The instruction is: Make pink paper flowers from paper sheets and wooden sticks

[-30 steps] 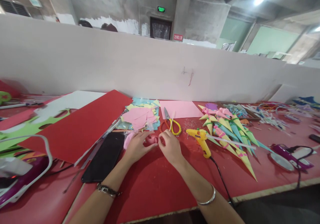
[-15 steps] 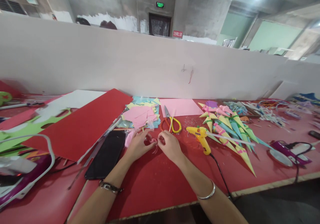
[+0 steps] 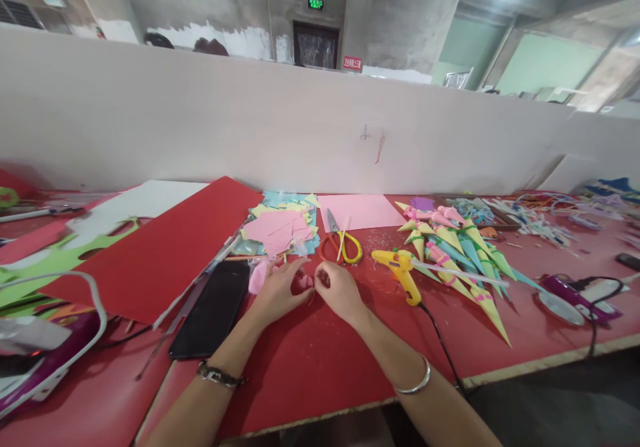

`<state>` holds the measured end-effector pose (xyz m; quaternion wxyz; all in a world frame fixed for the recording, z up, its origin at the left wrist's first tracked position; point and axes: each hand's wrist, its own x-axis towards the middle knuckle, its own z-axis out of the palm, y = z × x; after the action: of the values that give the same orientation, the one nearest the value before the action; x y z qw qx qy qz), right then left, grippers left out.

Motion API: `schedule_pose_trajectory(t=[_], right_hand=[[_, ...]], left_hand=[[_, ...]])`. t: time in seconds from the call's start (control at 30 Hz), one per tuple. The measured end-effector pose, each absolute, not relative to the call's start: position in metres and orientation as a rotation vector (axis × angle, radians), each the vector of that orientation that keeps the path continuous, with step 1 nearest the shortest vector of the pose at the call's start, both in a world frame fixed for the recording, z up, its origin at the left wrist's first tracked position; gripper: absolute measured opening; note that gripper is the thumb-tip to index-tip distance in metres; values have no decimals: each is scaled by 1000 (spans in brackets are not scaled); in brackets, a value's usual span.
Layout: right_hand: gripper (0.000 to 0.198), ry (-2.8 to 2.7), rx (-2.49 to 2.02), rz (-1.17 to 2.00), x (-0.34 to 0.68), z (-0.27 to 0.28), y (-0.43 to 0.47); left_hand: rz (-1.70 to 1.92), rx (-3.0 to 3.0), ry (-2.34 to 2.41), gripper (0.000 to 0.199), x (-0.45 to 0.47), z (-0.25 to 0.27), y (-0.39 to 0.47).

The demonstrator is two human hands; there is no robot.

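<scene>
My left hand (image 3: 280,290) is curled, thumb and fingers pinched around a small pink piece (image 3: 305,281) whose kind I cannot make out. Beside it, my right hand (image 3: 339,292) has its fingertips pressed together at the right edge of that piece; the fingers hide most of it. Just beyond my hands lie scissors (image 3: 353,250) with red and yellow handles and a stack of pink paper pieces (image 3: 277,229) over yellow and blue ones. A pink bundle (image 3: 258,276) sits left of my left hand. Right of my right hand rests a yellow glue gun (image 3: 403,274).
A black phone (image 3: 210,310) lies left of my hands, near a large red sheet (image 3: 165,247). Several pastel paper cones (image 3: 460,247) are piled at the right. The glue gun's cord (image 3: 440,340) runs over the table's front edge. A white partition (image 3: 280,127) stands behind.
Both hands keep nearly the same place around the pink piece. Thin pink strands that hung below the fingers no longer show. The view has shifted slightly.
</scene>
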<state>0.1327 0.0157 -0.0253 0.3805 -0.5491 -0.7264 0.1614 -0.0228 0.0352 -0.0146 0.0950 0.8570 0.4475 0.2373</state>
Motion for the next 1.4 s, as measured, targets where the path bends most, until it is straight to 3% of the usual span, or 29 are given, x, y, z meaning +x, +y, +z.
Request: schedule_pose_trajectory(t=[0.3,0.57,1.1,1.4], right_hand=[[8,-1847,-1377,423,133,-27,17],[7,-1843,-1359,416,133,-27,17],[7,-1770,-1307,461,135,-29,20],[38,-1822,-1157,663,131,-26,15]], left_hand=[[708,2548,1429,34,-22,-15,35],[760,2528,1474,11,-23,-20,40],[788,2605,1197,10,-28,-18,45],[824,2588,1152,9,-30,-23,47]])
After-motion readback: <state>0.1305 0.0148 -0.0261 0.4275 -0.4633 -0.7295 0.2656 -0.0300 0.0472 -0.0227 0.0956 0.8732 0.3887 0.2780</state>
